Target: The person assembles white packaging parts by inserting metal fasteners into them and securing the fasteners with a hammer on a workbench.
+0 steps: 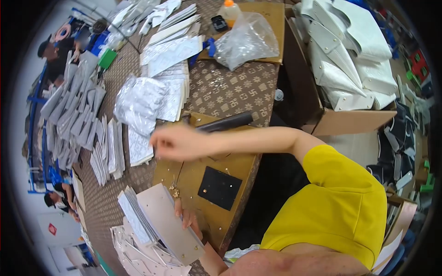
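Note:
My left hand (188, 217) has its fingers over the edge of a flat beige panel (168, 216), with small gold studs near its lower end. The panel leans over a stack of white and grey sheets (133, 209). Blurred by motion, my right hand (177, 143) hangs above the yellow-brown board (216, 158); its fingers are smeared and I cannot make out anything in them. On the board, close to my left hand, lies a small heap of gold studs (174, 190). A black square pad (220, 188) with a few loose studs is beside it.
More beige pieces (133, 248) lie beyond the panel. A clear plastic bag (140, 103), paper stacks (172, 92) and a dark roll (230, 122) are on the patterned table (230, 92). A carton (359, 120) of white pieces stands on my right. Other people (60, 55) are across the table.

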`<state>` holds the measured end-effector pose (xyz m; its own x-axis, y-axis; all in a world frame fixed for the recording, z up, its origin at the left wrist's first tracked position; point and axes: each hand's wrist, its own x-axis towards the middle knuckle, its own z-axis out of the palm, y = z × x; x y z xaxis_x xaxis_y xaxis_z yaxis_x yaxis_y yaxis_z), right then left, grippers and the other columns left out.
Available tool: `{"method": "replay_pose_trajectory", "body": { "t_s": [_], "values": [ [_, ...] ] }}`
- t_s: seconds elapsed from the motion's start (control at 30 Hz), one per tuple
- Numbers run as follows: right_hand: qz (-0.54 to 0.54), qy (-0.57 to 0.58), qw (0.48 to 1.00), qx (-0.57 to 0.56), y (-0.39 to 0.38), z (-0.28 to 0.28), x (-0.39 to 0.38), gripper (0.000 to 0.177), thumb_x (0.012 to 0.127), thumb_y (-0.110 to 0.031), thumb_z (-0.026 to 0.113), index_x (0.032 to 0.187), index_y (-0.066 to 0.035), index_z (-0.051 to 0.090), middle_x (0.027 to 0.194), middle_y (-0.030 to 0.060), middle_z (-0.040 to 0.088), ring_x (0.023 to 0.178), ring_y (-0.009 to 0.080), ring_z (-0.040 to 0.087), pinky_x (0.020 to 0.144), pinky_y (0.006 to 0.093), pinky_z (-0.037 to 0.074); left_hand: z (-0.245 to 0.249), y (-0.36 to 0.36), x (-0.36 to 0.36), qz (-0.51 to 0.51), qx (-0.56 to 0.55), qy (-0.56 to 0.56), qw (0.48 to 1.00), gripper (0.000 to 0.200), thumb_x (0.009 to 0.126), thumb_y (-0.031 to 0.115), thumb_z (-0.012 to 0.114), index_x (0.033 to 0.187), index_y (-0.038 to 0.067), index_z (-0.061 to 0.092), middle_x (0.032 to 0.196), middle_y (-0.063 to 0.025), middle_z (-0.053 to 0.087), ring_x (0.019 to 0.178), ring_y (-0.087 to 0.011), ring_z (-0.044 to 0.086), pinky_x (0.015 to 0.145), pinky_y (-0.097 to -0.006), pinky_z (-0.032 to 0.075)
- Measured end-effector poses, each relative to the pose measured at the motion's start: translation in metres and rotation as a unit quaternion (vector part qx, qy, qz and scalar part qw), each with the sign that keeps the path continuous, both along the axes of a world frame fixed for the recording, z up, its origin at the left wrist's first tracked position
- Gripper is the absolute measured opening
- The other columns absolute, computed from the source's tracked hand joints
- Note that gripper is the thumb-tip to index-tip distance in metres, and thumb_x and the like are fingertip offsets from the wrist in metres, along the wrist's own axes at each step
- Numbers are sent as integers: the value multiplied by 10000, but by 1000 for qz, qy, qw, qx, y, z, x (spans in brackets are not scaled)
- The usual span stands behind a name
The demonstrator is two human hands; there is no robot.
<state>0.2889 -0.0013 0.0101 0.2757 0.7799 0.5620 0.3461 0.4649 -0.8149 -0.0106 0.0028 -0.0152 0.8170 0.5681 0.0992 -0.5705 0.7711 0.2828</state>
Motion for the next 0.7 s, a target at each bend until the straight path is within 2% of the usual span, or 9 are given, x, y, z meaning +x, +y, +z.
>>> {"method": "replay_pose_trajectory", "body": {
  "t_s": [0.03, 0.13, 0.17, 0.2, 0.27, 0.4, 0.5, 0.67, 0.7],
  "values": [
    [-42, 17, 999, -11, -15, 16, 23, 228, 941, -196, 739, 1120, -57, 724, 872, 91, 744, 810, 193, 726, 720, 353, 571, 4, -3, 0, 9, -3, 11, 1000, 439, 1110, 241, 498, 1419, -59, 418, 1013, -152, 443, 592, -221, 506, 604, -300, 438],
    [-240, -137, 960, -50, -23, 6, 107, 147, 940, -163, 712, 1027, -53, 756, 939, 112, 756, 860, 277, 734, 769, 379, 577, 7, -4, -2, 21, -10, 14, 1000, 410, 1103, 228, 512, 1403, -43, 445, 997, -137, 439, 592, -206, 493, 609, -294, 409],
    [-276, -186, 940, -78, -22, -10, 141, 140, 913, -148, 724, 1010, -55, 761, 956, 121, 752, 875, 304, 731, 780, 390, 577, 6, -3, -3, 16, -9, 12, 1000, 395, 1099, 221, 519, 1393, -35, 457, 996, -135, 443, 595, -202, 492, 605, -295, 397],
    [-275, -178, 937, -120, -33, -12, 162, 131, 906, -147, 717, 987, -54, 761, 943, 131, 747, 883, 333, 724, 782, 413, 575, 5, -3, -4, 11, -8, 11, 1000, 381, 1094, 214, 527, 1383, -27, 469, 996, -133, 447, 598, -198, 492, 601, -296, 385],
    [-333, -258, 890, -177, -43, -28, 194, 153, 920, -199, 683, 974, -84, 768, 961, 125, 738, 944, 330, 717, 816, 476, 569, 1, 1, -5, 15, -8, 1, 1000, 369, 1090, 208, 533, 1375, -21, 480, 993, -132, 449, 597, -196, 488, 602, -294, 387],
    [-356, -320, 864, -154, -42, -56, 216, 134, 914, -180, 681, 969, -98, 771, 956, 114, 717, 976, 341, 700, 818, 491, 569, 0, 2, -7, 3, -10, -5, 1000, 350, 1068, 205, 568, 1345, -2, 515, 1000, -134, 456, 601, -188, 478, 610, -285, 399],
    [-397, -394, 802, -208, -30, -58, 212, 115, 909, -166, 681, 955, -97, 760, 968, 103, 706, 995, 350, 689, 815, 494, 572, 4, 2, -4, -7, -16, -8, 1000, 358, 1042, 223, 612, 1320, 10, 539, 1026, -138, 462, 615, -182, 472, 624, -277, 415],
    [-384, -427, 786, -228, -26, -59, 221, 118, 908, -177, 676, 956, -99, 752, 961, 103, 701, 994, 356, 684, 809, 498, 575, 10, -1, 2, -20, -13, -18, 1000, 401, 1052, 265, 598, 1365, 26, 526, 1005, -145, 463, 598, -186, 462, 598, -272, 391],
    [-383, -412, 797, -221, -30, -53, 217, 84, 915, -157, 694, 938, -85, 729, 944, 87, 699, 969, 300, 688, 794, 443, 569, 11, -2, 2, -20, -19, -11, 1000, 421, 1055, 280, 596, 1383, 26, 525, 996, -145, 466, 592, -186, 455, 585, -265, 379]
  ]
}}
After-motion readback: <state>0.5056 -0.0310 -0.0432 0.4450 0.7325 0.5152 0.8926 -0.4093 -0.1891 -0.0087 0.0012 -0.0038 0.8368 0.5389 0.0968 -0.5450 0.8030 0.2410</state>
